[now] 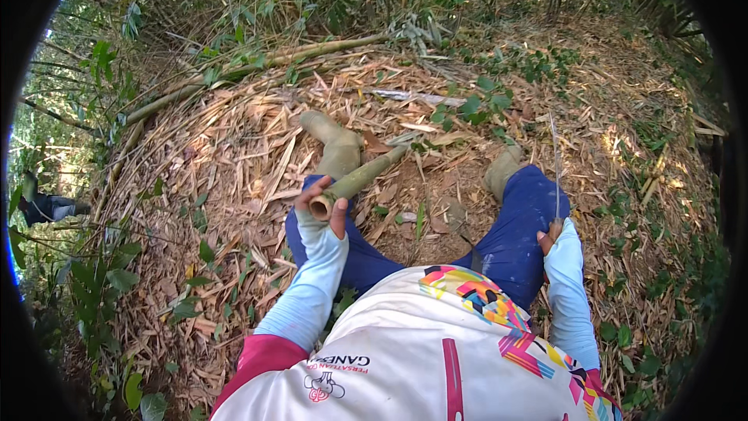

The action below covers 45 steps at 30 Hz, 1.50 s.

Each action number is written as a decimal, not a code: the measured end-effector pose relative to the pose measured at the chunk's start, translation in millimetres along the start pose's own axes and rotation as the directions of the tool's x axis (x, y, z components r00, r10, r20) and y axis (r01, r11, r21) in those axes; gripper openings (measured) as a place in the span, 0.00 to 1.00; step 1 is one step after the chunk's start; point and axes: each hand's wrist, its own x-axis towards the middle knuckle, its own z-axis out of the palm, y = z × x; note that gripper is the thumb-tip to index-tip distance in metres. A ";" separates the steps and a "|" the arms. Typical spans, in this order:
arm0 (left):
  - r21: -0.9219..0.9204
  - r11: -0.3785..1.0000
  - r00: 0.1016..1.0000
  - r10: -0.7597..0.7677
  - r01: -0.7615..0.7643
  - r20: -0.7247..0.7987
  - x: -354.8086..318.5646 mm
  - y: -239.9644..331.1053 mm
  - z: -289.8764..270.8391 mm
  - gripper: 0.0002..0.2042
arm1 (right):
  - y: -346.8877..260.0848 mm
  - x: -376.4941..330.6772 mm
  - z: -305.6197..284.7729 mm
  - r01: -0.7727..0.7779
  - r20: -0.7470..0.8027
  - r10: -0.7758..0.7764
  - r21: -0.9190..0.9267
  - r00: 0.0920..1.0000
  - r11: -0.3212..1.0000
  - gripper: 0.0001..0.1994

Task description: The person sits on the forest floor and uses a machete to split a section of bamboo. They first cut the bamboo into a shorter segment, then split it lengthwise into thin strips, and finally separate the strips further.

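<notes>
A green bamboo pole point(365, 177) slants away from me between my legs, its cut, hollow end toward me. My left hand point(335, 220) is wrapped around that near end, thumb and fingers on either side. The far end reaches down toward the leaf litter, near some small green leaves. Beside my right thigh, my right hand point(550, 235) grips the handle of a machete point(557, 171). Its long, thin blade points forward, seen nearly edge-on and apart from the bamboo. Most of the handle is hidden in my fingers.
Dry bamboo leaves point(241, 156) cover the sloping ground. A long fallen bamboo stem point(257, 68) curves across the far left, with dense undergrowth behind it. Low green plants point(483, 101) grow ahead. At the far left edge, part of another person point(51, 209) shows.
</notes>
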 end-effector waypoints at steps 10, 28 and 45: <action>0.106 0.980 0.983 -0.174 0.167 0.059 -37.5 -1.7 -14.9 0.28 | -71.6 18.0 41.8 0.286 0.272 -0.307 0.114 0.912 0.951 0.35; 0.573 0.809 0.981 0.018 -0.129 0.195 -31.8 20.8 -13.7 0.30 | -143.0 -9.1 80.6 0.395 0.555 -0.454 0.232 0.697 0.889 0.24; -0.132 0.767 0.770 -0.637 0.628 -0.035 -58.9 35.3 1.7 0.21 | -174.4 -2.0 95.2 0.378 0.765 -0.470 0.316 0.440 0.870 0.19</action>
